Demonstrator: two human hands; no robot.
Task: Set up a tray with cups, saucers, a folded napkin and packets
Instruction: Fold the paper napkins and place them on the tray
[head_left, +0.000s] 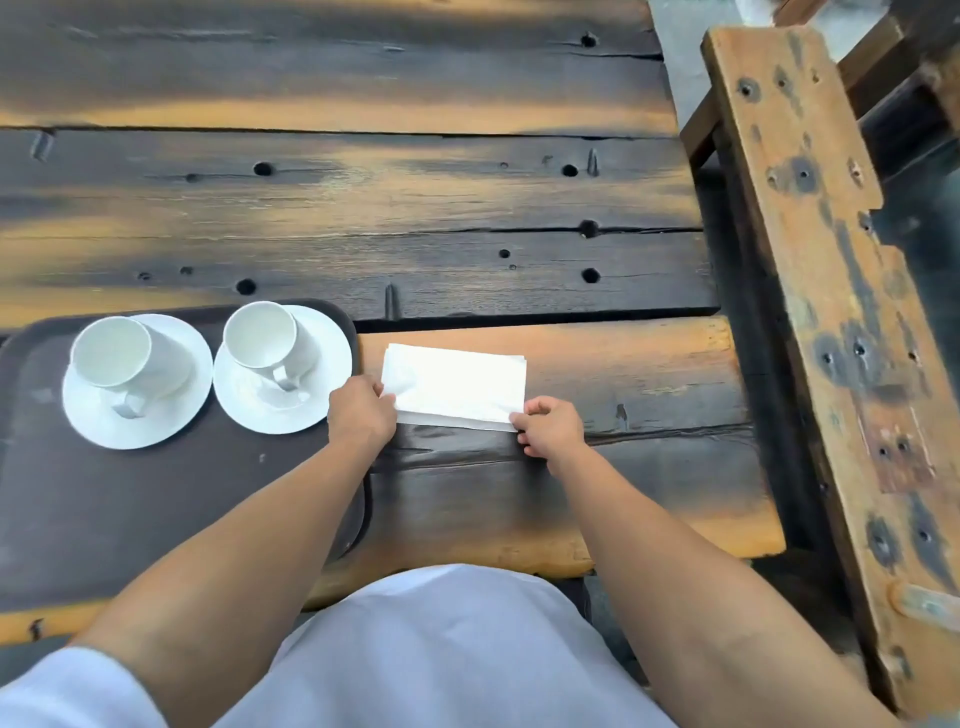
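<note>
As seen from above through a wide-angle lens, a dark, weathered plank table (363, 208) fills most of the view, with its far and left sides cut off by the frame. A worn wooden bench (810, 312) runs along the table's right end; its top and bottom run out of view. A dark brown tray (156, 493) lies on the near-left part of the table. Its left side is cut off, and its near-right corner is partly hidden under the left forearm (249, 545). A white garment (426, 649) covers the lower centre and hides the table's near edge there.

Two white saucers sit side by side at the far end of the tray, the left saucer (93, 415) and the right saucer (327, 374), close together; whether their rims touch is hard to tell. A folded white napkin (457, 379) lies on the bare table just right of the tray, not on it; layered edges show at its right side, but their number cannot be made out. Each saucer carries an upright white cup, the left cup (111, 353) and the right cup (260, 338), with handles turned toward the viewer.

The left hand (361, 413) grips the napkin's near-left corner with curled fingers, whose tips are hidden behind the knuckles. The right hand (550, 428) pinches the near-right corner between thumb and curled fingers
</note>
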